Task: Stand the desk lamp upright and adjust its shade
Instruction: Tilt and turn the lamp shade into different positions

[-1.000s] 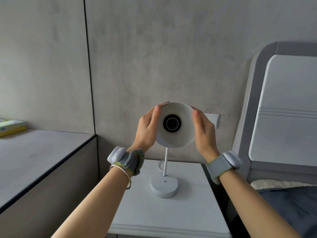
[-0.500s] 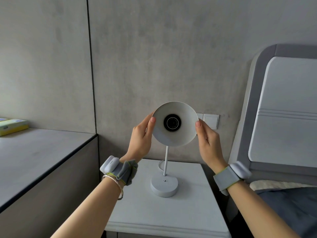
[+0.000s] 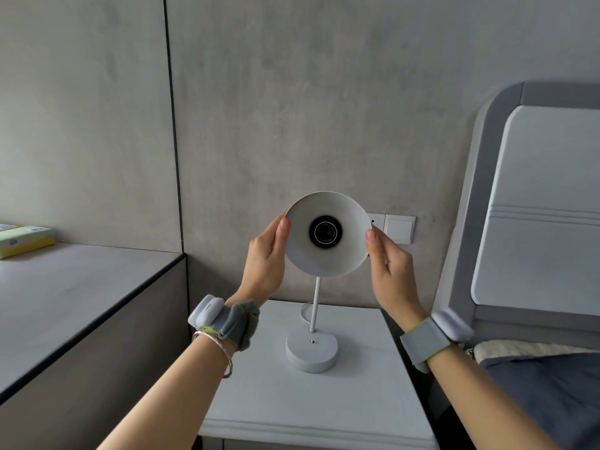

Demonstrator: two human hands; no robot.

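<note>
A white desk lamp stands upright on the white nightstand (image 3: 266, 404), its round base (image 3: 311, 350) flat and its thin stem (image 3: 315, 303) vertical. The round white shade (image 3: 344, 254) faces me, with an empty dark bulb socket in its middle. My left hand (image 3: 264, 261) holds the shade's left rim, thumb on the front edge. My right hand (image 3: 391, 271) holds the right rim the same way. Both wrists wear grey bands.
A grey counter (image 3: 74, 297) runs along the left, with a yellow-green box (image 3: 24, 240) at its far end. A padded headboard (image 3: 535, 206) and dark bedding (image 3: 552, 394) lie on the right. Wall switches (image 3: 399, 227) sit behind the shade. A white cord loops behind the stem.
The shade has turned from angled left to facing me squarely. Both hands slid back from cupping it to holding its rim by the thumbs.
</note>
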